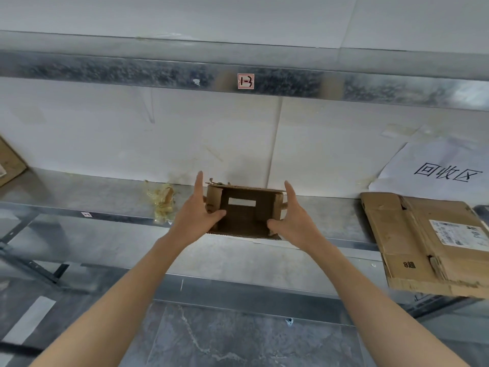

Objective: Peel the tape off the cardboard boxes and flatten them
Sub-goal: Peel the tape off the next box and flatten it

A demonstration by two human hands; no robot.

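On the steel shelf (79, 192), dead centre of view, we hold the small box (246, 215) with its open mouth turned toward us, its lower edge at or just above the shelf front. A pale rectangle shows on its inner back wall.

Left hand (195, 215): clamped on the wall at the box's 9 o'clock, thumb hooked inside, forefinger straight up the outside. Right hand (293, 221): same hold on the wall at 3 o'clock, thumb curled over the lower inside corner.

At 9 o'clock of the box, just beside the left hand, lies a crumpled tape wad (162, 205). Well off at 3 o'clock sits flattened cardboard (423, 247), overhanging the shelf edge, with a paper sign (444, 173) on the wall above it. A brown box (9, 165) peeks in at the far 9 o'clock edge.

Our reading: peeling looks largely done on this one, though ragged scraps along the top rim may be tape; we cannot tell. Step in hand is the flattening. The next move calls for skewing the two side walls in opposite directions so the shell collapses, then pressing it flat.
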